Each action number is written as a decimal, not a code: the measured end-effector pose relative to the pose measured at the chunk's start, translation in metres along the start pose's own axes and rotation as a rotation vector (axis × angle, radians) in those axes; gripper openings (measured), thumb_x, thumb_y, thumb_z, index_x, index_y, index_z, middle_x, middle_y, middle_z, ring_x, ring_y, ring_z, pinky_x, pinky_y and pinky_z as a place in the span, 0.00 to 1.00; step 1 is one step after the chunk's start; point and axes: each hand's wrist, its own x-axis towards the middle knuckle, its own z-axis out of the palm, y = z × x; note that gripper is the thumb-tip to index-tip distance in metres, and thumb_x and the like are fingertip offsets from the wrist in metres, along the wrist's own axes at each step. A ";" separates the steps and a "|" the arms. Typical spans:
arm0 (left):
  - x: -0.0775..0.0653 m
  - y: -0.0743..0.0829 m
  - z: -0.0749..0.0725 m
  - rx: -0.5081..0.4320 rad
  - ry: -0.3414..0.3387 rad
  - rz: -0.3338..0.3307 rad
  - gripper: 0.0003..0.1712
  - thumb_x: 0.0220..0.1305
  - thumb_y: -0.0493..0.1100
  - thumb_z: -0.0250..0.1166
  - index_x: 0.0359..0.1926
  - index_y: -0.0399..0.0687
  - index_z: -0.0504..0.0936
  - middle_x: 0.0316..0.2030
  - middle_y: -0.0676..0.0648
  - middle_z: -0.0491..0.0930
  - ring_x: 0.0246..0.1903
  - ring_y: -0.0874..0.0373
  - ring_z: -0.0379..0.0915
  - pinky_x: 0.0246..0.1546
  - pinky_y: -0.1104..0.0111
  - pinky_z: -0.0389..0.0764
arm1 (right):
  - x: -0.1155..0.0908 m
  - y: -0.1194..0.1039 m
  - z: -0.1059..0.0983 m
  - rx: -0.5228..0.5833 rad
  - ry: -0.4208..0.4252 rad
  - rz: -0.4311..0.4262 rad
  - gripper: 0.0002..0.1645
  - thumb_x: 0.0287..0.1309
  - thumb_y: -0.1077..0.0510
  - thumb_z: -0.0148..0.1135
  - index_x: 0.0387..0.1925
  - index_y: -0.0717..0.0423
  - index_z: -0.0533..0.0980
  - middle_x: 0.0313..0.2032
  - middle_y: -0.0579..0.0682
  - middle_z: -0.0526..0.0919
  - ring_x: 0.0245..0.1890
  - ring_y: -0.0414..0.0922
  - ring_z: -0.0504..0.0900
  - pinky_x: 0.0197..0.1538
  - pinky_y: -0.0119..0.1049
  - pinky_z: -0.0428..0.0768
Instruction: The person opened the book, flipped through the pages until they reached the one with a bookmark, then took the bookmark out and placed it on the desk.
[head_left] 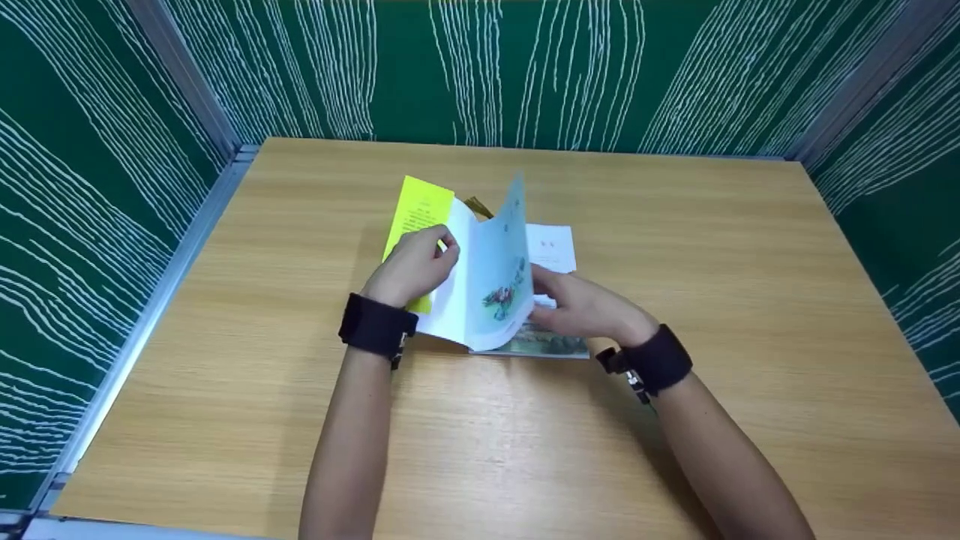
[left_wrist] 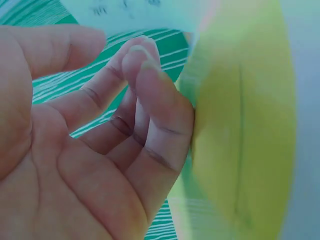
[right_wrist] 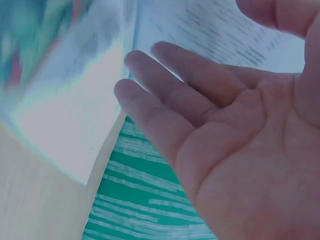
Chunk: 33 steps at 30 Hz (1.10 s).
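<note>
A book lies spread in the head view, with a yellow cover flap on its left and an illustrated page standing upright near the middle. My left hand is over the flap. In the left wrist view its fingers curl loosely with nothing between them, their backs against the yellow sheet. My right hand is at the right side of the raised page. The right wrist view shows its fingers nearly straight, tips by a white page, thumb apart.
Under the raised page, a white printed page and a dark picture cover show on the right. A small brown piece peeks out behind the book. Green, white-streaked panels border the wooden table.
</note>
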 end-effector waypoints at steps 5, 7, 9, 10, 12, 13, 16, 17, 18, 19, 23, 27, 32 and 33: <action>-0.007 0.007 -0.009 -0.067 0.023 -0.012 0.18 0.81 0.52 0.48 0.52 0.46 0.78 0.30 0.47 0.72 0.28 0.54 0.71 0.26 0.66 0.69 | 0.005 -0.007 0.020 -0.095 -0.006 0.042 0.50 0.71 0.43 0.63 0.83 0.32 0.46 0.70 0.55 0.74 0.48 0.46 0.83 0.49 0.43 0.79; -0.010 0.009 -0.014 -0.088 0.035 -0.021 0.21 0.82 0.54 0.44 0.57 0.47 0.75 0.33 0.45 0.73 0.31 0.52 0.73 0.28 0.64 0.73 | 0.007 -0.008 0.028 -0.125 -0.004 0.010 0.51 0.70 0.42 0.64 0.83 0.31 0.45 0.63 0.56 0.79 0.32 0.43 0.78 0.39 0.39 0.76; -0.013 0.011 -0.018 -0.097 0.046 -0.040 0.24 0.82 0.57 0.44 0.62 0.48 0.73 0.39 0.45 0.74 0.36 0.52 0.75 0.32 0.63 0.77 | 0.008 -0.010 0.035 -0.146 0.001 -0.040 0.52 0.70 0.43 0.64 0.83 0.35 0.46 0.61 0.57 0.79 0.25 0.44 0.71 0.33 0.39 0.73; -0.015 0.013 -0.020 -0.079 0.056 -0.040 0.24 0.81 0.57 0.46 0.65 0.49 0.71 0.42 0.44 0.75 0.38 0.52 0.76 0.34 0.62 0.78 | 0.008 -0.011 0.038 -0.152 0.000 -0.067 0.52 0.69 0.45 0.65 0.83 0.37 0.46 0.59 0.57 0.79 0.26 0.43 0.71 0.34 0.39 0.74; -0.019 0.019 -0.023 -0.026 0.075 -0.041 0.26 0.79 0.56 0.51 0.70 0.50 0.69 0.49 0.44 0.74 0.43 0.51 0.76 0.39 0.60 0.81 | 0.009 -0.013 0.044 -0.145 -0.015 -0.102 0.52 0.69 0.47 0.65 0.83 0.40 0.47 0.64 0.57 0.76 0.33 0.43 0.78 0.41 0.39 0.79; -0.020 0.022 -0.023 0.006 0.082 -0.043 0.28 0.77 0.55 0.55 0.71 0.51 0.68 0.53 0.44 0.73 0.46 0.50 0.75 0.42 0.59 0.81 | 0.009 -0.014 0.047 -0.134 -0.025 -0.121 0.52 0.69 0.48 0.65 0.83 0.41 0.48 0.70 0.57 0.71 0.40 0.44 0.81 0.46 0.40 0.81; -0.025 0.029 -0.023 0.112 0.101 -0.036 0.36 0.71 0.48 0.65 0.76 0.54 0.65 0.60 0.40 0.69 0.51 0.48 0.72 0.47 0.57 0.82 | 0.010 -0.015 0.053 -0.103 -0.060 -0.158 0.52 0.67 0.51 0.66 0.83 0.45 0.49 0.76 0.57 0.63 0.57 0.45 0.83 0.60 0.40 0.80; -0.025 0.030 -0.022 0.134 0.102 -0.033 0.38 0.70 0.44 0.67 0.77 0.56 0.63 0.61 0.39 0.68 0.51 0.47 0.72 0.47 0.56 0.82 | 0.011 -0.015 0.054 -0.101 -0.064 -0.164 0.52 0.67 0.51 0.66 0.83 0.45 0.49 0.78 0.56 0.60 0.60 0.45 0.82 0.62 0.40 0.79; -0.025 0.029 -0.021 0.148 0.100 -0.037 0.41 0.68 0.41 0.67 0.78 0.59 0.62 0.63 0.37 0.67 0.52 0.46 0.72 0.47 0.55 0.82 | 0.011 -0.016 0.055 -0.109 -0.070 -0.164 0.51 0.68 0.51 0.66 0.83 0.45 0.49 0.79 0.55 0.58 0.61 0.44 0.81 0.63 0.40 0.78; -0.025 0.028 -0.021 0.160 0.099 -0.043 0.44 0.67 0.37 0.67 0.79 0.61 0.61 0.65 0.36 0.66 0.51 0.45 0.73 0.46 0.55 0.82 | 0.011 -0.016 0.057 -0.116 -0.072 -0.175 0.51 0.68 0.51 0.66 0.83 0.46 0.50 0.80 0.56 0.56 0.64 0.45 0.79 0.65 0.40 0.77; -0.021 0.019 -0.019 0.199 0.100 -0.075 0.47 0.61 0.27 0.64 0.78 0.60 0.64 0.64 0.33 0.64 0.47 0.43 0.73 0.40 0.56 0.81 | 0.011 -0.018 0.059 -0.221 -0.056 -0.203 0.50 0.67 0.49 0.65 0.83 0.48 0.51 0.80 0.57 0.52 0.73 0.47 0.68 0.73 0.44 0.68; -0.018 0.008 -0.016 0.239 0.091 -0.100 0.39 0.58 0.28 0.66 0.71 0.49 0.74 0.61 0.32 0.65 0.49 0.40 0.72 0.46 0.51 0.81 | 0.011 -0.020 0.063 -0.282 -0.062 -0.181 0.50 0.67 0.46 0.64 0.83 0.46 0.51 0.81 0.54 0.51 0.77 0.48 0.60 0.75 0.46 0.65; -0.014 -0.006 -0.013 0.282 0.048 -0.133 0.37 0.55 0.32 0.69 0.69 0.45 0.76 0.63 0.30 0.61 0.59 0.36 0.62 0.58 0.46 0.73 | 0.012 -0.021 0.066 -0.295 -0.071 -0.154 0.49 0.67 0.46 0.64 0.82 0.44 0.52 0.82 0.50 0.49 0.78 0.47 0.57 0.75 0.45 0.64; -0.013 -0.008 -0.012 0.289 0.037 -0.141 0.38 0.54 0.33 0.69 0.69 0.45 0.76 0.63 0.30 0.60 0.60 0.36 0.59 0.59 0.46 0.70 | 0.012 -0.021 0.066 -0.296 -0.072 -0.151 0.49 0.67 0.46 0.64 0.82 0.44 0.53 0.82 0.50 0.49 0.78 0.46 0.58 0.75 0.45 0.64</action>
